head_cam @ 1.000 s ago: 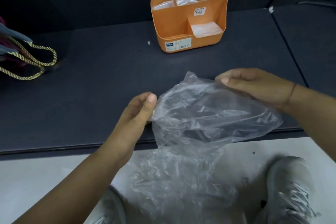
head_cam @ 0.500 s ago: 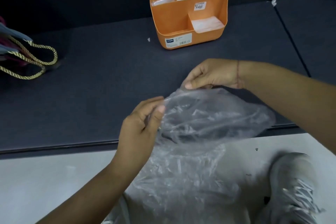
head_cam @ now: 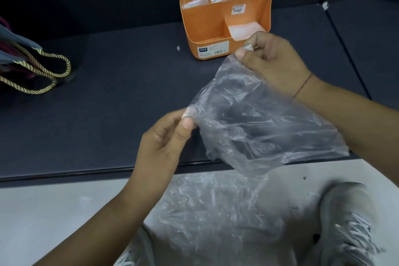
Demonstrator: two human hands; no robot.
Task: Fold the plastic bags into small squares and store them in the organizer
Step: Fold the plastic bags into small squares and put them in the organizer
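Left fingers [head_cam: 187, 125] and right fingers [head_cam: 245, 55] pinch plastic bag [head_cam: 259, 119].

Dim, diffuse light is falling on the scene; blur and wide-angle distortion are showing.
The dark table [head_cam: 108, 114] is absorbing most of the light, while the pale floor [head_cam: 54, 211] is reading as the brightest area. The plastic bag [head_cam: 259, 119] is catching small white glints along its creases. The right hand [head_cam: 269, 60] and the shoe [head_cam: 349, 227] are smearing with blur. The table edge is bowing toward the frame borders; the background is falling into near-black.
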